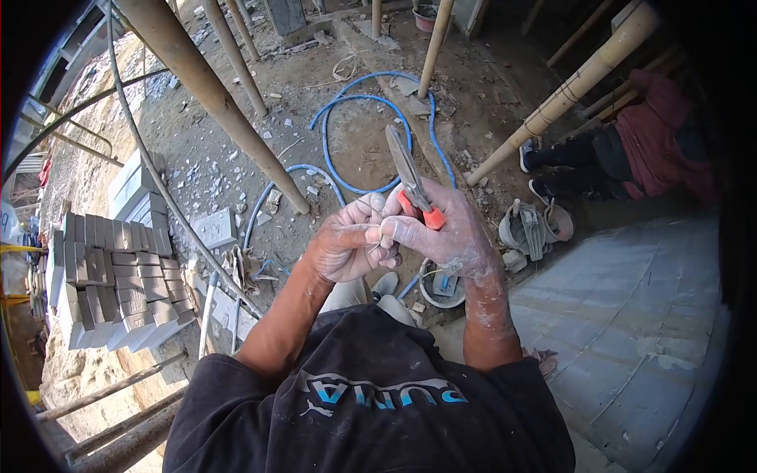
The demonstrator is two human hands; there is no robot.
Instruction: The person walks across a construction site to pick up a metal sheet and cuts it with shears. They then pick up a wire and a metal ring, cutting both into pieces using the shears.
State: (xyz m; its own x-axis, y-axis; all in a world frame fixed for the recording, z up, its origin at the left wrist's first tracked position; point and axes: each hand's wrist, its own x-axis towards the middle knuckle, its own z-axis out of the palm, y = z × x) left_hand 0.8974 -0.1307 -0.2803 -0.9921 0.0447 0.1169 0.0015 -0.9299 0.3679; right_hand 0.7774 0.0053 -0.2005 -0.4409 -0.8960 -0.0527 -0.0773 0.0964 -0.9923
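Both my hands are raised in front of my chest, dusted with pale powder, their fingertips meeting. Red-handled metal snips (406, 169) lie in my right hand (457, 236), blades pointing up and away from me. That hand is closed around the handles, while its thumb and finger also pinch close to the left fingertips. My left hand (343, 240) is closed in a pinch. Something thin, possibly wire, seems to run between the fingers, but it is too small to make out. Below the right hand, a bucket (432, 298) stands on the ground.
Bamboo poles (236, 134) rise on several sides. A blue hose (326, 150) coils over the rubble-strewn ground. Stacked grey blocks (126, 272) stand at left. Buckets (509, 232) sit at right, near a person in a red top (650, 138). A grey wall (599, 315) lies at lower right.
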